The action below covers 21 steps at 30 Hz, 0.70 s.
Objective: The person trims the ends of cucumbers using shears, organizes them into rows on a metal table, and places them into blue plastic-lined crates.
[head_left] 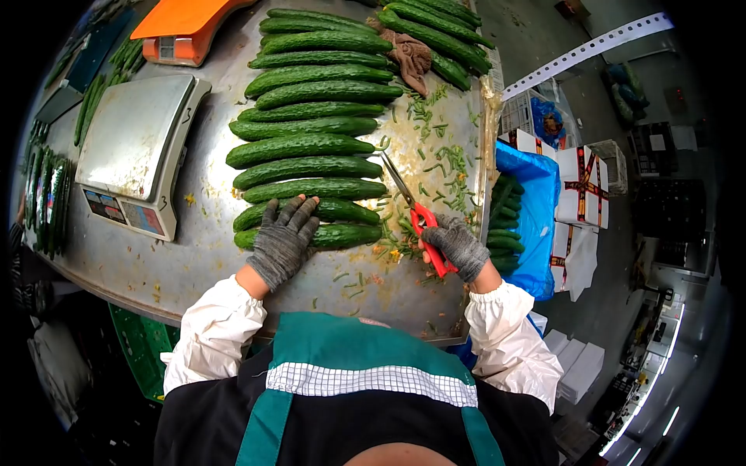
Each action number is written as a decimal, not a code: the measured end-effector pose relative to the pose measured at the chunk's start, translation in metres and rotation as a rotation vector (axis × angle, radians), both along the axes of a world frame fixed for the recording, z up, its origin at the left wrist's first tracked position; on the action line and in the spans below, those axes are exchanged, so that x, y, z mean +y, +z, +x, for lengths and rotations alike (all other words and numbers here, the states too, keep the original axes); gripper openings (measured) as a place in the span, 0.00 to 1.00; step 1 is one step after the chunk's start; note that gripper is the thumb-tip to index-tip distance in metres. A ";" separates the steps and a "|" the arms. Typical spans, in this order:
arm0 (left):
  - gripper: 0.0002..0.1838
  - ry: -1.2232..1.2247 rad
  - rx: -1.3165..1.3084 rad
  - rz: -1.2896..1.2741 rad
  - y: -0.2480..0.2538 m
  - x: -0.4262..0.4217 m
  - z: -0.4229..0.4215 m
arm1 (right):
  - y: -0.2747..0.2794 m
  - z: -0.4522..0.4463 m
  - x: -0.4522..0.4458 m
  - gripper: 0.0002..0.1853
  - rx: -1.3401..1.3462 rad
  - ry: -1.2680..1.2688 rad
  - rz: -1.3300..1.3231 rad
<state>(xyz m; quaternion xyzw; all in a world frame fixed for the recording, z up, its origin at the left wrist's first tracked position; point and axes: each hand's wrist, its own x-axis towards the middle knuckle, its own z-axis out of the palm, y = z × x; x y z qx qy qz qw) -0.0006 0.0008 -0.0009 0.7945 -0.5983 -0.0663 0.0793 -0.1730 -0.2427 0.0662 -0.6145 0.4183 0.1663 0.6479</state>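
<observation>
Cucumbers (307, 147) lie in row on metal table (198, 260); your left hand (284, 239) rests on nearest ones, fingers slightly spread; your right hand (458, 247) grips red-handled scissors (418, 214).

The cucumbers (305, 146) are deep green, the scissors (420, 215) red-handled and silver-bladed, the gloves (282, 247) dark grey, the sleeves (223, 318) off-white, the apron (365, 347) teal with a dark-gridded white band (371, 380).

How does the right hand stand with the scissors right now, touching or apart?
Touching. The head view shows it: the gloved right hand is closed around the red-handled scissors, covering part of the handles.
</observation>
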 end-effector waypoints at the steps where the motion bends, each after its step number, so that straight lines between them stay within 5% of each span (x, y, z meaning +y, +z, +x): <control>1: 0.26 0.002 0.008 0.000 0.001 0.000 0.000 | -0.002 0.002 -0.001 0.20 0.010 0.008 0.002; 15: 0.25 0.019 0.035 -0.079 -0.006 0.002 -0.001 | -0.022 0.023 0.009 0.14 -0.040 -0.072 -0.020; 21: 0.33 0.066 -0.013 -0.097 -0.016 0.008 -0.003 | -0.036 0.009 0.002 0.15 -0.156 -0.217 0.066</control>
